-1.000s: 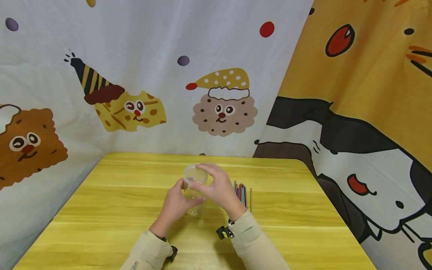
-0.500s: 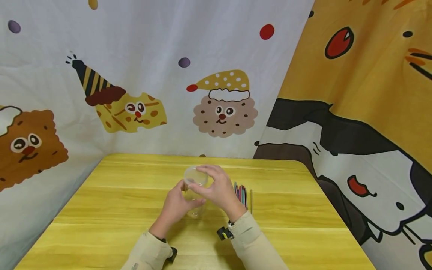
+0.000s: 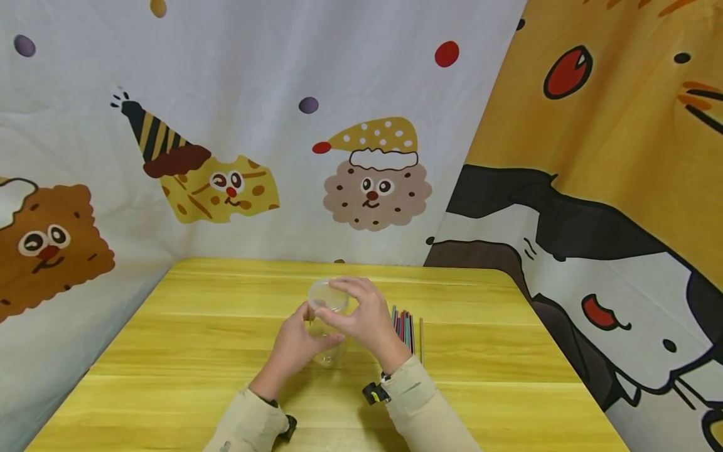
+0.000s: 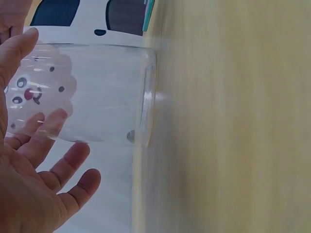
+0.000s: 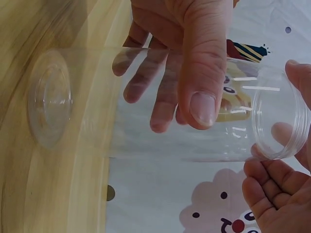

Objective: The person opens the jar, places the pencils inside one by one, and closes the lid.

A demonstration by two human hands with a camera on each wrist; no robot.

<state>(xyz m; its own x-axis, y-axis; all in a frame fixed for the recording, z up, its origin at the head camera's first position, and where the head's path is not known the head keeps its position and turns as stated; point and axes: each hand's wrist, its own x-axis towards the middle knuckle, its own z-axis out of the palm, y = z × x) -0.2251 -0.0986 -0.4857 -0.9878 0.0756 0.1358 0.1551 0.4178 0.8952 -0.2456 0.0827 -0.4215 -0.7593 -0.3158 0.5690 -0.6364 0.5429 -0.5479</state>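
Note:
A clear plastic jar [image 3: 327, 360] stands upright on the table near the middle of the head view. My left hand [image 3: 295, 342] holds it round the side, thumb in front and fingers behind, as the right wrist view shows. At the top, the thumb and fingers of my right hand [image 3: 369, 319] grip the round translucent rim [image 3: 323, 284] from opposite sides. Whether that top is a separate lid or part of the jar, I cannot tell. Through the jar wall [image 4: 109, 92] in the left wrist view, the backdrop shows, and nothing is seen inside.
Several thin coloured sticks [image 3: 404, 323] lie in a bunch just right of my right hand, partly hidden by it. One single stick [image 3: 421, 339] lies apart from them. Behind the yellow wood table [image 3: 226, 351] hangs a cartoon-print cloth [image 3: 254, 94].

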